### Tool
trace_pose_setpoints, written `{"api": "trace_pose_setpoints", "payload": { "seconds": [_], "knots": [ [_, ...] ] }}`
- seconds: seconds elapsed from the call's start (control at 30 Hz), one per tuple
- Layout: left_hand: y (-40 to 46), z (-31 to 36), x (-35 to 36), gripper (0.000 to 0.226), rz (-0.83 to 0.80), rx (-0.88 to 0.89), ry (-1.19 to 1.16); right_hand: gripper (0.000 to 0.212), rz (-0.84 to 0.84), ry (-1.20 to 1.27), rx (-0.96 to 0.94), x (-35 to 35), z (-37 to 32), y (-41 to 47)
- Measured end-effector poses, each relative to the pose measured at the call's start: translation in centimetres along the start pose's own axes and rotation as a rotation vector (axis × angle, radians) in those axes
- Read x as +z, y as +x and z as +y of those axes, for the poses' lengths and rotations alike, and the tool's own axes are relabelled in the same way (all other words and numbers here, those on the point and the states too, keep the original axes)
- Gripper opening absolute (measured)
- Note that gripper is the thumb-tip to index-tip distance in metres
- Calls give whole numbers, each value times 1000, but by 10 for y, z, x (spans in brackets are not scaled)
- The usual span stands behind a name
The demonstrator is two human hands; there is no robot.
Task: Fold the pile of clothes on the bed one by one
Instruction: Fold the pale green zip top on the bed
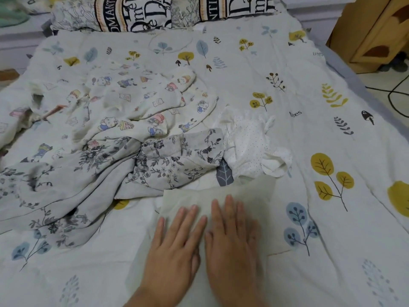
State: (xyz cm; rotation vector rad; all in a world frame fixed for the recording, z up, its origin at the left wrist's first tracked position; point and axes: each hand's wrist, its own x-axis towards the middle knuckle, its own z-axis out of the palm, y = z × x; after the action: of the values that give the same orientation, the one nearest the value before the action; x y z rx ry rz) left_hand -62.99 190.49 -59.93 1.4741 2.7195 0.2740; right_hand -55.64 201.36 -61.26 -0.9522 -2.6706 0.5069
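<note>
A pale cream folded garment (pixel 247 193) lies flat on the bed near the front edge. My left hand (pixel 174 247) and my right hand (pixel 232 238) rest palm down on it, side by side, fingers spread and holding nothing. Behind them lies a loose pile: a grey floral garment (pixel 88 173) at the left, a white cartoon-print garment (pixel 132 103) farther back, and a crumpled white dotted garment (pixel 250 142) to the right of the floral one.
The bed sheet (pixel 332 134) is white with leaf and tree prints. Two lettered pillows (pixel 137 14) lie at the head. A wooden cabinet (pixel 376 29) and black cables (pixel 396 94) sit on the floor at the right.
</note>
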Motion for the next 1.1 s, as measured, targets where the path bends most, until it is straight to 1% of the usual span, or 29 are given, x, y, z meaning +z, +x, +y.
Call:
{"api": "trace_pose_setpoints", "payload": {
  "seconds": [0.03, 0.1, 0.13, 0.3, 0.4, 0.43, 0.47, 0.5, 0.53, 0.57, 0.6, 0.63, 0.67, 0.8, 0.87, 0.9, 1.03, 1.1],
  "knots": [
    [4, -8, 8, 49, -55, 2, 33, 61, -55, -43, -7, 7, 5, -4],
    [8, -22, 17, 56, -183, -77, 62, 65, -110, -137, -29, 21, 19, -7],
    [8, -28, 21, 58, -211, -110, 69, 66, -128, -164, -31, 23, 24, -6],
    [7, -37, 36, 59, -240, -141, 87, 66, -184, -137, -37, 26, 28, 1],
    [8, -38, 30, 61, -180, -125, 19, 56, -70, -91, -104, 14, 35, -3],
    [7, -37, 24, 63, -154, -171, -36, 52, -19, -50, -68, 7, 39, -6],
    [6, -34, 18, 66, -118, -252, -96, 51, 32, 8, 20, -1, 43, -10],
    [3, -31, 13, 71, -45, -350, -131, 51, 63, 83, 138, -10, 48, -14],
    [1, -28, 7, 75, -12, -464, -153, 55, 70, 163, 279, -20, 52, -18],
    [-1, -26, 1, 80, -76, -569, -191, 60, 8, 255, 412, -29, 52, -23],
    [-3, -26, -2, 85, -159, -625, -228, 67, -102, 358, 513, -36, 52, -27],
    [-5, -29, -2, 88, -239, -647, -278, 74, -177, 442, 570, -39, 53, -30],
    [-5, -32, -2, 89, -286, -647, -353, 78, -213, 514, 610, -40, 53, -30],
    [0, -41, -14, 88, -333, -625, -835, 83, -309, 705, 699, -44, 52, -25],
    [0, -35, -25, 91, -385, -650, -1065, 87, -322, 780, 695, -47, 49, -25],
    [-1, -35, -27, 93, -408, -673, -1137, 89, -327, 817, 686, -50, 46, -26],
    [-12, -30, -40, 108, -440, -785, -1364, 92, -349, 915, 602, -61, 34, -32],
    [-18, -25, -51, 102, -443, -797, -1432, 93, -338, 915, 565, -69, 28, -35]
  ]
}}
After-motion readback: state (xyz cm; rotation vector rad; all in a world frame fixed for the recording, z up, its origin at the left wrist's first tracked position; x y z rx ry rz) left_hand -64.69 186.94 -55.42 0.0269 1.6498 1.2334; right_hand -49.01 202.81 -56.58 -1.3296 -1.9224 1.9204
